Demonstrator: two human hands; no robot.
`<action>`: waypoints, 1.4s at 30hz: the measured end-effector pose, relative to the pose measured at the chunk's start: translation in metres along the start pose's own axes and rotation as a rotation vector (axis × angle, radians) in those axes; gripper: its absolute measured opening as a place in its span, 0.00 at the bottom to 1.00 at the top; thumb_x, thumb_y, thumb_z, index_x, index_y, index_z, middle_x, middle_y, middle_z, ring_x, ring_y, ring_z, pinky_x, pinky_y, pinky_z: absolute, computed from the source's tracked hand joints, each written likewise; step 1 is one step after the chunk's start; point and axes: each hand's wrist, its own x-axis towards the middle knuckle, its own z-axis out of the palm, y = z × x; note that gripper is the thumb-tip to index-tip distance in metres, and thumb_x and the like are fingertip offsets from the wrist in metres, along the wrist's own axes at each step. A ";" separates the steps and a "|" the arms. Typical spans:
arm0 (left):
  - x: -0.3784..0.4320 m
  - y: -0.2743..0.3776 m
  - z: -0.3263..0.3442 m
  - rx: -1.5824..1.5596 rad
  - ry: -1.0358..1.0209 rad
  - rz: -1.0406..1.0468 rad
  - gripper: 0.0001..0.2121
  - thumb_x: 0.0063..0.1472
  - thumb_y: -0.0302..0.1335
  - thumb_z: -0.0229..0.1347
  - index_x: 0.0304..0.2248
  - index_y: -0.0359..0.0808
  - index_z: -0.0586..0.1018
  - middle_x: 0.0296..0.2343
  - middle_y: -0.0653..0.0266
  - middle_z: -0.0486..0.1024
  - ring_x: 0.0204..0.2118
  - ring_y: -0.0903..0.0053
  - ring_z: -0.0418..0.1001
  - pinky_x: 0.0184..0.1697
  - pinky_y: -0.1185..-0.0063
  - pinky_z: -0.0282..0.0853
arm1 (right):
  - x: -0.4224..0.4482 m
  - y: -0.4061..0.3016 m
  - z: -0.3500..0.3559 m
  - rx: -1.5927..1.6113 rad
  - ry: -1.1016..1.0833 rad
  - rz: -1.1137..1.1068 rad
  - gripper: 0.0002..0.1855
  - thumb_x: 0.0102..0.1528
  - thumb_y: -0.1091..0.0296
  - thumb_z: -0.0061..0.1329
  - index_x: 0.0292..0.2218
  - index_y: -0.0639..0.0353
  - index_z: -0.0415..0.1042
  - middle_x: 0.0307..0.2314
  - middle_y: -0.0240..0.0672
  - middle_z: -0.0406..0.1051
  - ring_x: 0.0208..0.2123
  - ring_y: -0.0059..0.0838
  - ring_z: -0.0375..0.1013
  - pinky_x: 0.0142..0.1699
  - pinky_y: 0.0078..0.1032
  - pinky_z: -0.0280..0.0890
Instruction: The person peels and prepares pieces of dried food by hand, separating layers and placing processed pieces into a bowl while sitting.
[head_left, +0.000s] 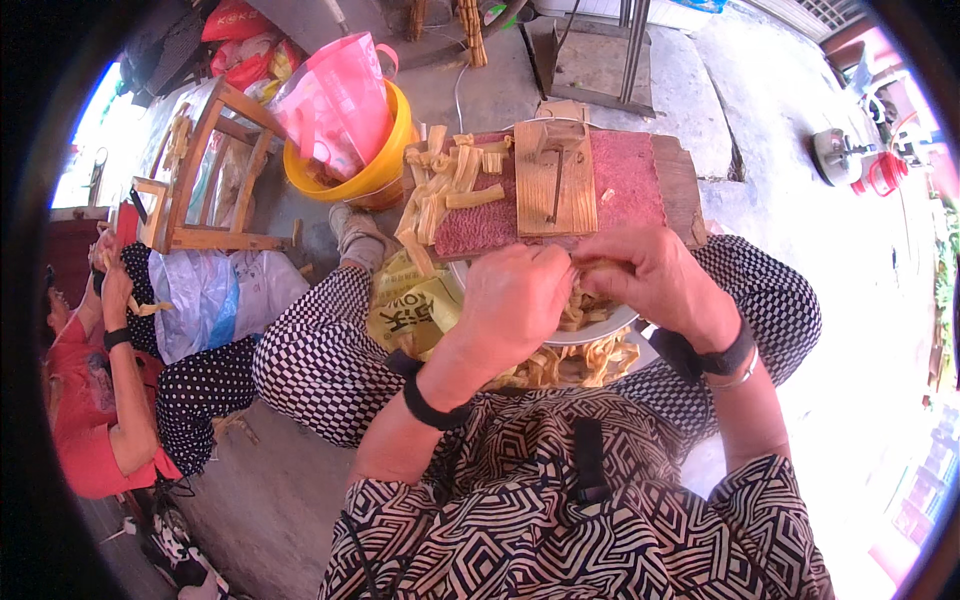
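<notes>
My left hand (514, 300) and my right hand (649, 277) meet over a pale basin (592, 330) at the near edge of a board. Between my fingers is a small brownish piece, mostly hidden; which hand grips it is hard to tell. Curled yellowish strips (581, 307) lie in the basin. On the board, a reddish cloth (626, 176) carries a wooden block (531, 202) with a thin dark rod across its top. Flat folded tan strips (457, 176) are piled at the cloth's left side.
A yellow bucket (405, 120) holding a pink bag (341, 97) stands beyond the board's left end, near a wooden stool (195, 238). Another person (97, 405) sits at the left with a strip in their hands. More strips (577, 364) lie under the basin. A metal kettle (832, 156) stands far right.
</notes>
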 end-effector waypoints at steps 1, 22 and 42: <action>-0.003 -0.002 -0.002 -0.049 -0.062 -0.025 0.09 0.58 0.26 0.50 0.22 0.32 0.68 0.18 0.58 0.68 0.21 0.66 0.67 0.24 0.73 0.60 | -0.002 -0.002 0.000 0.002 -0.004 0.000 0.09 0.49 0.72 0.49 0.34 0.63 0.73 0.28 0.42 0.72 0.29 0.35 0.73 0.35 0.25 0.66; 0.036 -0.040 0.004 -0.108 0.035 -0.261 0.07 0.60 0.28 0.48 0.30 0.31 0.70 0.21 0.49 0.68 0.24 0.55 0.68 0.27 0.69 0.62 | 0.042 0.048 0.017 0.006 0.502 -0.025 0.08 0.52 0.70 0.47 0.33 0.65 0.71 0.19 0.44 0.68 0.21 0.29 0.67 0.30 0.26 0.64; 0.021 -0.066 -0.001 0.075 0.225 -0.218 0.10 0.58 0.27 0.50 0.37 0.33 0.76 0.23 0.54 0.74 0.25 0.66 0.72 0.29 0.73 0.67 | 0.005 0.063 0.014 1.090 0.148 0.260 0.23 0.62 0.54 0.37 0.48 0.65 0.65 0.36 0.38 0.70 0.27 0.21 0.66 0.28 0.19 0.65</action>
